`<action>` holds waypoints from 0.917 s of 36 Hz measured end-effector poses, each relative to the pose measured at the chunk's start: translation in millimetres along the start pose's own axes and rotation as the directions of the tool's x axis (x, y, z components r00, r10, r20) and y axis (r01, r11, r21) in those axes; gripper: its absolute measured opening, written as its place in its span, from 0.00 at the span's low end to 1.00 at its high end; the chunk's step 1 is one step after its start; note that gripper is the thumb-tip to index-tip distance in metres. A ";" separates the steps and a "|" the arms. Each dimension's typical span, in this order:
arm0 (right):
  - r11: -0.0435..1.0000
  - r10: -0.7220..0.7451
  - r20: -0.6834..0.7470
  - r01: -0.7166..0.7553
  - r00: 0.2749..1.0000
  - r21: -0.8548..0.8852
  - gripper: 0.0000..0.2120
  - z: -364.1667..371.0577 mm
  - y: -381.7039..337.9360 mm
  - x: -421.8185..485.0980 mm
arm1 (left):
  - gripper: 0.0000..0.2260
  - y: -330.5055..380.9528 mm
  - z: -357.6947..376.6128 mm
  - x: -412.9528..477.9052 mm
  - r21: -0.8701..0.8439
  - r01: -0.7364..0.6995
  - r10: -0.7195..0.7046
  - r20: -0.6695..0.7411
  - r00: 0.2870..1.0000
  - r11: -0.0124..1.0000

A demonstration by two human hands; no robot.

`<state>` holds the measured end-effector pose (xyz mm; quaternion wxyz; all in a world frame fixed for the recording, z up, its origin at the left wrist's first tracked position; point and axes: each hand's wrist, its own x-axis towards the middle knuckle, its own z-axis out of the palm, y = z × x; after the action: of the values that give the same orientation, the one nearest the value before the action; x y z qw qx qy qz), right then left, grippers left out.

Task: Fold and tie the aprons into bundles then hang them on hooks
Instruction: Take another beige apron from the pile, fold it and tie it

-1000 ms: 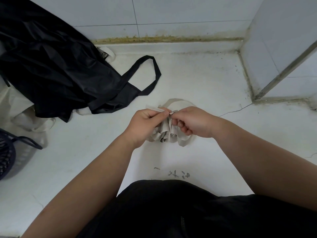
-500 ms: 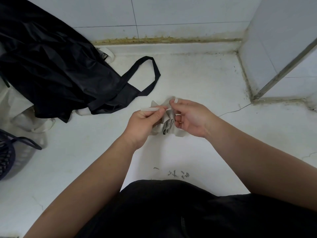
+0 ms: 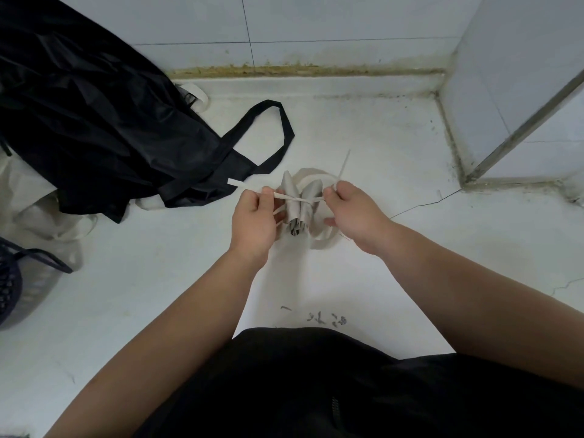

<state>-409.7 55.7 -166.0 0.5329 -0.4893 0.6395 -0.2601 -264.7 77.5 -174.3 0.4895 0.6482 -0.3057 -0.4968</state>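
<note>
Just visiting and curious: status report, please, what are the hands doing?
Hands: left hand pinches strap at one end, right hand at the other. It runs taut round rolled beige apron. Black apron heaped to left.

Cropped dark basket (image 3: 12,289), possibly plastic.

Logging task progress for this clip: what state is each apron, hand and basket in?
Beige apron: rolled into a bundle, strap wrapped around its middle.
Left hand: pinches one strap end.
Right hand: pinches the other strap end.
Black apron: unfolded, lying in a heap.
Cream cloth: crumpled, partly under the black apron.
Basket: partly in view, contents hidden.
</note>
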 end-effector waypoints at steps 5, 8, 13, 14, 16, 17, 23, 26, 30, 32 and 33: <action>0.997 -0.040 -0.029 0.042 0.999 0.071 0.12 3.5 -3.1 4.8 | 0.10 9.6 2.0 3.9 0.047 -0.064 0.062 0.033 0.997 0.997; 0.997 -0.041 -0.015 0.042 0.999 0.063 0.13 5.4 -0.8 3.7 | 0.11 9.4 2.1 7.2 0.109 -0.091 0.089 0.027 0.996 0.990; 0.996 -0.065 -0.007 0.066 0.998 0.064 0.14 6.7 3.2 5.6 | 0.13 -0.3 4.2 8.0 0.200 -0.048 0.038 0.051 0.998 0.979; 0.996 -0.060 -0.006 0.060 0.998 0.061 0.13 7.0 3.3 5.7 | 0.13 -3.9 3.7 8.1 0.195 -0.025 0.016 0.043 0.999 0.981; 0.997 -0.016 -0.008 0.017 1.000 0.070 0.13 7.5 5.6 8.4 | 0.14 -9.5 2.8 8.9 0.192 0.027 -0.030 0.016 0.999 0.981; 0.995 0.018 -0.004 -0.018 1.000 0.095 0.12 7.2 6.3 8.5 | 0.15 -10.3 3.4 9.0 0.181 0.062 -0.063 0.002 0.998 0.982; 0.971 0.107 0.030 -0.111 0.994 0.212 0.11 5.1 8.3 11.6 | 0.16 -2.1 9.0 10.5 -0.057 0.226 -0.231 -0.085 0.969 0.972; 0.954 0.114 0.012 -0.112 0.993 0.280 0.11 1.8 4.7 15.6 | 0.15 1.0 6.6 14.9 -0.111 0.226 -0.241 -0.137 0.961 0.968; 0.927 0.123 -0.015 -0.110 0.992 0.358 0.11 -0.1 6.0 11.8 | 0.14 2.0 6.5 14.3 -0.195 0.192 -0.227 -0.177 0.958 0.962; 0.917 0.121 -0.018 -0.105 0.992 0.384 0.11 1.8 8.2 11.5 | 0.14 1.4 6.3 12.2 -0.264 0.164 -0.214 -0.172 0.962 0.951; 0.912 0.121 -0.018 -0.104 0.992 0.397 0.11 2.4 8.2 11.5 | 0.14 1.5 5.6 11.6 -0.296 0.169 -0.221 -0.152 0.963 0.940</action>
<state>-409.8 48.9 -178.6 0.6211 -0.3285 0.6120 -0.3630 -266.1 65.0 -177.0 0.5505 0.6424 -0.1198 -0.5196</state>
